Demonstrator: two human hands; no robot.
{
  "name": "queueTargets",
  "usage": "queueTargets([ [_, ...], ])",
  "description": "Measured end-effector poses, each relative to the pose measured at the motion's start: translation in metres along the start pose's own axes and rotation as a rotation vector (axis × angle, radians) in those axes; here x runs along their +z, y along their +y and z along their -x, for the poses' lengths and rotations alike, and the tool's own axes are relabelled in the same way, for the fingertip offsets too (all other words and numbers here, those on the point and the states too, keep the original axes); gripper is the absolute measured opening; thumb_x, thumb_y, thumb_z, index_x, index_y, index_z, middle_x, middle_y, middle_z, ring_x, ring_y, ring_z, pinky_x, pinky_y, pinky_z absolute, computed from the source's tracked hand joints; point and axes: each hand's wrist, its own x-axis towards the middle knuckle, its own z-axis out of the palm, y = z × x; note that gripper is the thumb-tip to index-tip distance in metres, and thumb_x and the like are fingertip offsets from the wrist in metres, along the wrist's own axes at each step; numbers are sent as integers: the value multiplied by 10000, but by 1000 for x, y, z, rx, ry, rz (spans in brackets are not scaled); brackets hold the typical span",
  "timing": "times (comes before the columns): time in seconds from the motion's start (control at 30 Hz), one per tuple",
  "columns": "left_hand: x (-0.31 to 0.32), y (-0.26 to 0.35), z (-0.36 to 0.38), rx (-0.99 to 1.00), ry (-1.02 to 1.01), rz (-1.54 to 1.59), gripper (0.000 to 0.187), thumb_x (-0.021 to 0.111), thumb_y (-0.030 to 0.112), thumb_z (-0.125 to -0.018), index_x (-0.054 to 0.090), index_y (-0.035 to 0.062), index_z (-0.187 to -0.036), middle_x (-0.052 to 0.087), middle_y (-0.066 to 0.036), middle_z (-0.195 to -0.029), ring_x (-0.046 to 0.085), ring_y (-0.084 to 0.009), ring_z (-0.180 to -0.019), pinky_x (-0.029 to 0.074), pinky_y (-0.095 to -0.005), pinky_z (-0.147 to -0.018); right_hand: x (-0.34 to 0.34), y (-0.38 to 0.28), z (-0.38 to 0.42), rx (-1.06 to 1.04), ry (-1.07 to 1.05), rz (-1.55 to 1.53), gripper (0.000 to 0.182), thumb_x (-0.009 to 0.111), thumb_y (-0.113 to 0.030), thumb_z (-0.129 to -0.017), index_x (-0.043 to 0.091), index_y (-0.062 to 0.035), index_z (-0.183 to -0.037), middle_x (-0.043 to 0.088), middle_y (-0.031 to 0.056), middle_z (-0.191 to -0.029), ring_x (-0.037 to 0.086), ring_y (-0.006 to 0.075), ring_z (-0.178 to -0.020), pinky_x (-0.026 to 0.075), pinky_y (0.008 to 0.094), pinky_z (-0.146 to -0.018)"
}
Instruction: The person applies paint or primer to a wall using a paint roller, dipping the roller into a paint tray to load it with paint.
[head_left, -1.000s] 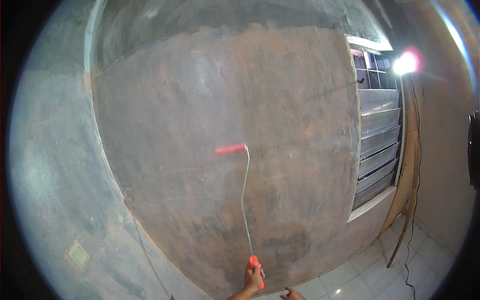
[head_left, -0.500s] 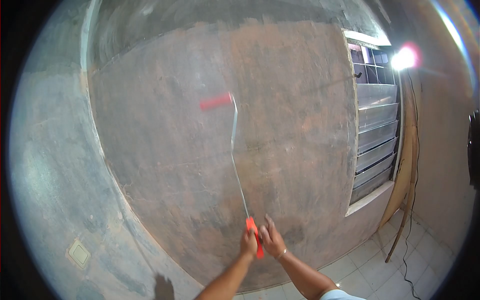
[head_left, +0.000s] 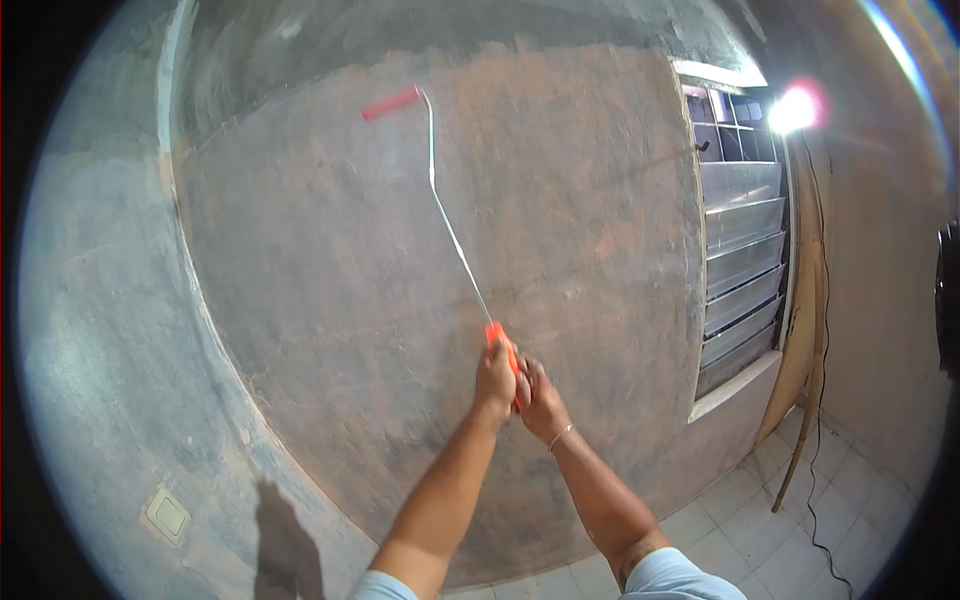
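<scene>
Both hands, the left hand (head_left: 494, 380) and the right hand (head_left: 541, 400), are closed around the orange handle (head_left: 500, 340) of the paint roller (head_left: 390, 102), so its long rod reaches high up on the brown wall (head_left: 560, 220).

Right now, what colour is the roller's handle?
Bright orange handle, held by both hands; the roller sleeve is red. Seen in the head view.

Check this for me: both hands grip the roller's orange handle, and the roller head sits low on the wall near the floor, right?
Not quite. Both hands do grip the orange handle, but the head view shows the roller head high on the wall, near its top.
</scene>
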Motion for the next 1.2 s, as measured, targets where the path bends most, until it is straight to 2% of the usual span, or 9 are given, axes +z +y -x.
queueTargets([
  [0.13,-35,-98,80,-1,101,-613,383,372,349,-1003,582,30,-1029,654,-137,-937,639,-268,-860,498,-399,-777,6,44,133,63,-50,318,528,433,-278,-994,297,-72,-1461,402,248,-1431,598,451,-1015,506,492,-844],
  [0.17,-35,-96,118,-281,-29,-662,411,370,350,-996,583,22,-1120,666,-176,-1017,643,-315,-970,494,-403,-828,8,65,177,73,-61,329,497,418,-267,-993,341,-66,-1441,411,263,-1417,596,456,-1018,502,495,-854],
  [0.27,-70,-192,179,-333,-11,-632,375,409,330,-996,583,38,-1156,679,-185,-995,650,-354,-978,494,-438,-849,11,67,267,378,-71,206,452,414,-274,-985,420,-50,-1379,520,279,-1294,586,467,-1031,481,501,-878],
  [0.4,-43,-98,94,-6,17,-734,387,419,324,-993,589,7,-1136,665,-232,-1053,620,-419,-1020,478,-469,-865,5,-7,144,307,14,211,418,434,-276,-977,493,-43,-1318,599,298,-1111,579,483,-983,472,502,-834],
  [0.57,6,70,-16,120,5,-440,473,350,441,-1028,577,43,-911,629,-75,-785,622,-196,-705,500,-346,-690,9,-69,-40,290,-71,260,423,417,-314,-984,516,-59,-1307,637,297,-950,595,487,-879,475,532,-771],
  [0.8,-71,-121,95,51,10,-843,433,402,365,-1015,574,5,-1181,675,-173,-1041,646,-297,-996,480,-412,-876,24,26,155,395,-86,218,476,411,-337,-972,474,-86,-1371,630,310,-1005,598,480,-947,467,531,-824],
  [0.9,-69,-157,180,-247,-92,-562,410,449,356,-999,565,-7,-1152,665,-265,-991,645,-405,-976,493,-456,-817,16,35,252,529,-37,108,359,417,-296,-973,604,-11,-1086,634,188,-665,633,372,-641,490,461,-630],
  [1.17,-24,-13,-24,225,12,-678,447,390,405,-1004,589,6,-1041,667,-202,-894,646,-375,-863,492,-438,-775,20,-3,3,198,98,180,498,393,-346,-1004,597,2,-713,557,82,-522,554,179,-477,439,361,-485],
  [1.2,-10,23,-32,244,35,-651,439,387,408,-1009,584,16,-1004,657,-167,-842,644,-330,-804,494,-420,-740,16,-33,-26,321,30,98,432,385,-354,-999,615,-3,-897,594,199,-728,571,338,-710,454,441,-635],
])
